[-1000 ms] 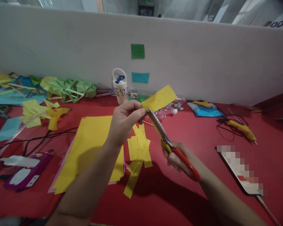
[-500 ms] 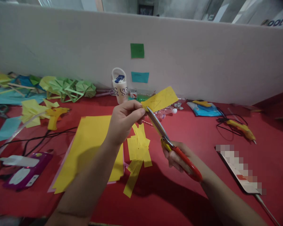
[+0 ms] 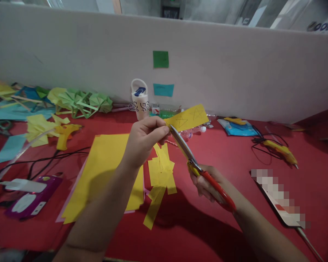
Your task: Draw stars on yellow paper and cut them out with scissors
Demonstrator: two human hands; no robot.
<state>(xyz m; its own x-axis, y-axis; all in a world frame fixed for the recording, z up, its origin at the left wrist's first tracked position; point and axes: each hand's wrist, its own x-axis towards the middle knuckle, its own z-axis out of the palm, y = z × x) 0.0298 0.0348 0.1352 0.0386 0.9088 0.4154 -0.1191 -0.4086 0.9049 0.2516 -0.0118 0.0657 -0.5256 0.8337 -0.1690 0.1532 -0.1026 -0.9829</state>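
Note:
My left hand (image 3: 145, 140) is closed in a pinch on a small yellow paper strip (image 3: 188, 118) with two pencilled stars on it, held above the red table. My right hand (image 3: 207, 183) grips red-handled scissors (image 3: 198, 169); their blades reach up to the near left end of the strip, close to my left fingertips. Below my hands lie a stack of yellow paper sheets (image 3: 104, 171) and a heap of yellow paper offcuts (image 3: 160, 174).
A white cup with a handle (image 3: 140, 100) stands by the grey partition. Yellow glue guns lie at left (image 3: 65, 134) and right (image 3: 280, 151) with black cables. Green folded paper shapes (image 3: 80, 102), a purple device (image 3: 30, 198), a blue packet (image 3: 236, 127) and a plastic bottle (image 3: 192, 131) lie around.
The free end of the yellow strip has tilted down toward level, so the drawn stars show more plainly. Both hands and the scissors have barely shifted.

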